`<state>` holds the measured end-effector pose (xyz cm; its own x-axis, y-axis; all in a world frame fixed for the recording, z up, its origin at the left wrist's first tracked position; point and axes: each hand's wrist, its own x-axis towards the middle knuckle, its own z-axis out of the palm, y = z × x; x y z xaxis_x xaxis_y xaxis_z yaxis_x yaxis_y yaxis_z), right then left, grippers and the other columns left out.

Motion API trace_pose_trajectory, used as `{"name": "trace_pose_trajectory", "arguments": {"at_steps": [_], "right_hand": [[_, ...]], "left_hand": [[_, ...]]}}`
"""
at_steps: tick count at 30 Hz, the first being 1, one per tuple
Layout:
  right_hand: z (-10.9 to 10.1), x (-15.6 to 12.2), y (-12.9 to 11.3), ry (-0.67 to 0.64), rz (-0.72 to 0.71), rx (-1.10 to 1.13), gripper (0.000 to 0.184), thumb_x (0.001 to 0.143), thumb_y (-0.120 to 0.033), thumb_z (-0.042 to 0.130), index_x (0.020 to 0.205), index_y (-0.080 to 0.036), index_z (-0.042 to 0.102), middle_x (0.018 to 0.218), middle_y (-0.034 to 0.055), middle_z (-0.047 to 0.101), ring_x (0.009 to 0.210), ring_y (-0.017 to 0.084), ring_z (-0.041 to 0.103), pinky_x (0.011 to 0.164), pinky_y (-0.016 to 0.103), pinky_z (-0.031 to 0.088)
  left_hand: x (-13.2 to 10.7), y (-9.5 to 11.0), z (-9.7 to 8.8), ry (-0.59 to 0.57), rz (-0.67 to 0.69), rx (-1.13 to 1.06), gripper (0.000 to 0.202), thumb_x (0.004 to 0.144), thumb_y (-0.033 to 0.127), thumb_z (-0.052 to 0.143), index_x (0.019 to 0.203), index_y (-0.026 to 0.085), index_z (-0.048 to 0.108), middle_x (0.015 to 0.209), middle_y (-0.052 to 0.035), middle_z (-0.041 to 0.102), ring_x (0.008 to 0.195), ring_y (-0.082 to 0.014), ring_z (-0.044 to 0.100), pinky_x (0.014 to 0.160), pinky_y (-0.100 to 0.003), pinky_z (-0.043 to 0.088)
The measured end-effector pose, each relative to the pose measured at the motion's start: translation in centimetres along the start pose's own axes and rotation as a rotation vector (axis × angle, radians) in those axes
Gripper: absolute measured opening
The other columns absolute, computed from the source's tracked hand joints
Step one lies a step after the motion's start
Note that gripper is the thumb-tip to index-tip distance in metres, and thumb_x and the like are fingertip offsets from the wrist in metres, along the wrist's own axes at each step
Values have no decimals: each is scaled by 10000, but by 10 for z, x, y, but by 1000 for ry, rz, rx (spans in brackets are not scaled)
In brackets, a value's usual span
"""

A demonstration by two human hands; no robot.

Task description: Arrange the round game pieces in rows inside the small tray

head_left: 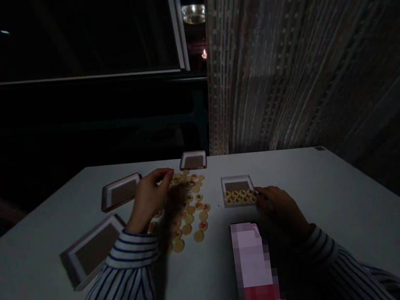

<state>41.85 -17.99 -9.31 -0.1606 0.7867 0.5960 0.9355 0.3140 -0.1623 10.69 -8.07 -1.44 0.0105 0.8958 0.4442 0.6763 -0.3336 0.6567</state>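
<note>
Striped sleeves (117,282) reach in from both lower corners, with a pink phone (253,260), its face pixelated, lying between them on the white bench (346,210). An open box (97,245) sits at the left. The right hand (282,210) has its fingers bent at the right edge of a shallow tray (237,186); whether they grip anything, I cannot tell. Two rows of black-marked discs fill the tray's near half. Loose discs (189,219), some red-marked, lie scattered mid-bench. Above their left side hangs the left hand (150,197), thumb and fingers drawn together; whether they pinch a disc is unclear. Beyond are two brown-edged lids (123,192), then a string curtain (266,64) and a dark window (69,34).
</note>
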Motion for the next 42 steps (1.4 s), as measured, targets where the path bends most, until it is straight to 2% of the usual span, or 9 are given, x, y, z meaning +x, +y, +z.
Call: {"name": "trace_pose_trajectory", "arguments": {"at_steps": [2, 8, 13, 16, 23, 28, 35, 38, 42], "right_hand": [[0, 0, 0, -9, 5, 5, 286, 879, -246, 386, 1071, -142, 571, 916, 92, 645, 822, 186, 577, 700, 319, 439], [-4, -2, 1, 1, 25, 77, 269, 870, -240, 411, 1069, -139, 563, 950, 108, 640, 865, 198, 580, 750, 360, 461], [-11, 3, -3, -15, 71, 113, 268, 866, -275, 437, 1064, -148, 566, 964, 106, 632, 886, 199, 575, 780, 366, 469], [-16, 14, -7, -3, 53, 112, 262, 861, -281, 445, 1041, -141, 574, 968, 104, 626, 893, 193, 569, 797, 352, 467], [-18, 56, -25, -72, -95, 90, 270, 866, -314, 423, 1005, -159, 595, 933, 94, 627, 866, 200, 573, 759, 355, 464], [-2, 89, -54, -109, -194, 81, 255, 860, -306, 441, 995, -166, 605, 923, 83, 632, 846, 190, 573, 741, 343, 444], [24, 121, -102, -291, -284, 53, 233, 874, -237, 425, 986, -176, 621, 944, 71, 635, 898, 173, 558, 770, 311, 400], [35, 126, -112, -407, -313, 37, 247, 880, -231, 412, 1006, -195, 622, 944, 63, 629, 915, 167, 548, 787, 305, 380], [50, 126, -112, -526, -360, 0, 264, 876, -231, 412, 1051, -209, 608, 981, 66, 604, 931, 182, 528, 772, 314, 367]], "left_hand": [[-6, -9, -1, 47, -31, -21, 365, 774, 452, 473, 912, 167, 654, 928, -57, 693, 851, -191, 631, 794, -280, 478], [-21, -32, -11, 33, -76, 43, 398, 805, 455, 437, 971, 152, 634, 970, -72, 679, 891, -195, 618, 821, -293, 467], [-31, -50, -19, 74, 15, 210, 401, 850, 428, 376, 986, 144, 625, 997, -92, 656, 935, -205, 592, 858, -309, 434], [-33, -56, -23, 103, 81, 280, 393, 870, 395, 348, 986, 134, 618, 983, -103, 647, 939, -206, 580, 867, -312, 417], [-35, -63, -24, 117, 108, 322, 360, 880, 365, 342, 979, 142, 608, 968, -100, 643, 927, -216, 573, 842, -334, 423], [-36, -62, -18, 51, 126, 297, 337, 886, 348, 340, 986, 157, 599, 979, -91, 636, 941, -212, 566, 849, -337, 422], [-38, -54, 0, -154, 237, 255, 259, 863, 297, 406, 957, 194, 625, 1004, -53, 625, 941, -196, 547, 859, -344, 411], [-40, -50, 7, -218, 280, 283, 250, 848, 301, 442, 971, 202, 635, 1040, -57, 611, 988, -209, 526, 879, -363, 400], [-42, -46, 12, -296, 313, 309, 247, 852, 302, 442, 940, 217, 656, 1029, -57, 604, 986, -206, 525, 885, -370, 396]]}}
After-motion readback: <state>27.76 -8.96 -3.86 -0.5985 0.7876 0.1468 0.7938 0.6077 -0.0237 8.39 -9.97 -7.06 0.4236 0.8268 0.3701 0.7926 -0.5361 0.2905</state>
